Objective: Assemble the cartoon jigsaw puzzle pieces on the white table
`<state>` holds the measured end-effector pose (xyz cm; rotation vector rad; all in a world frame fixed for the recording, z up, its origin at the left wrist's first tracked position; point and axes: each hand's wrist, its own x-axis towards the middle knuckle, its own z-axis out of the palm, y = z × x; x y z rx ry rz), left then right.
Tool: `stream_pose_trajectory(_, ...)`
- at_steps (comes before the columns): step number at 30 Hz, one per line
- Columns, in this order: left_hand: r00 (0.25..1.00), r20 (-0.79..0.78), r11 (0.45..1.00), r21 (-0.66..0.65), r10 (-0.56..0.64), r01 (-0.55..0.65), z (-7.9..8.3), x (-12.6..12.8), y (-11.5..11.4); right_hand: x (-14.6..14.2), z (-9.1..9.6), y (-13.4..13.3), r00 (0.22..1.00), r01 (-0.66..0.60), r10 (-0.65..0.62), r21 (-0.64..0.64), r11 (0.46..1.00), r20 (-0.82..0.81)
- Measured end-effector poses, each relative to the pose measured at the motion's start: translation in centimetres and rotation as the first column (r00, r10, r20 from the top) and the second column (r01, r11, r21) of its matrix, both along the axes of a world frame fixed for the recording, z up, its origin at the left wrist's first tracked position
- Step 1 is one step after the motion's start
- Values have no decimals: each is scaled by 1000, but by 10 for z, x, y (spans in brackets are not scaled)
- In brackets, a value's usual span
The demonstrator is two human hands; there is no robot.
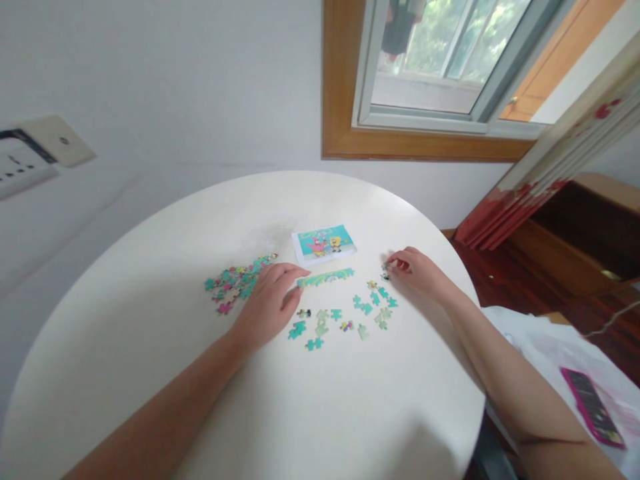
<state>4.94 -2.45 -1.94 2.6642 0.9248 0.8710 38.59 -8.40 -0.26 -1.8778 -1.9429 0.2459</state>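
Two bare hands rest on a round white table (150,320) among jigsaw pieces. The left hand (267,303) lies palm down with its fingers loosely spread, fingertips touching the left end of a joined strip of pieces (326,277) that lies just in front of a small puzzle box (324,243). It grips nothing. The right hand (417,270) has its fingers curled together, pinching a small dark puzzle piece (385,272) at the fingertips, low over the tabletop.

The box lid shows two cartoon figures, one pink and one yellow, on a teal ground; there is lettering above them, too small to read. Whether the box is shut or holds anything cannot be told.

A heap of mixed pieces (235,283) sits just left of the left hand, and scattered teal pieces (345,317) lie between the two hands. A phone in a pink case (593,407) lies on white cloth off the table to the right. Behind the table stands a wood-framed window (345,143).
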Motion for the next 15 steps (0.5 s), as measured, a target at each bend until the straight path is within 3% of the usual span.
stream_pose_trajectory(7, 1000, 7, 1000, -19, 7, -7, 1, 0, 0, 2, 1, 1, 1000, -19, 20, 41, 999, -24)
stream_pose_trajectory(15, 1000, 0, 1000, -16, 5, -5, 0, 0, 0, -18, 20, -10, 925, -354, 361, 80, 932, -114)
